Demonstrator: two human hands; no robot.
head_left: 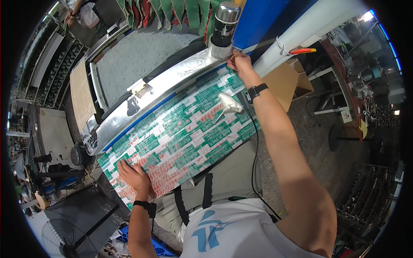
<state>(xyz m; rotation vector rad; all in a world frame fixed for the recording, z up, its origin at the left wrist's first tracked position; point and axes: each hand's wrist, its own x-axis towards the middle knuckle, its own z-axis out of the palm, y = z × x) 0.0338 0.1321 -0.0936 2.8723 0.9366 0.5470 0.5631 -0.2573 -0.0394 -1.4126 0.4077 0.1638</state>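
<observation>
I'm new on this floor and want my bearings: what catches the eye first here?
The green, red and white printed sheet fills the middle, with the left hand flat on its near corner. The right hand reaches its far corner beside a steel flask on the silvery machine edge.

Left hand (134, 175) rests flat on the near end of a green, red and white printed sheet (180, 133). Right hand (240, 61) pinches the sheet's far corner, beside a steel flask (224, 26). A silver rail (163, 88) runs along the sheet's far edge.
</observation>
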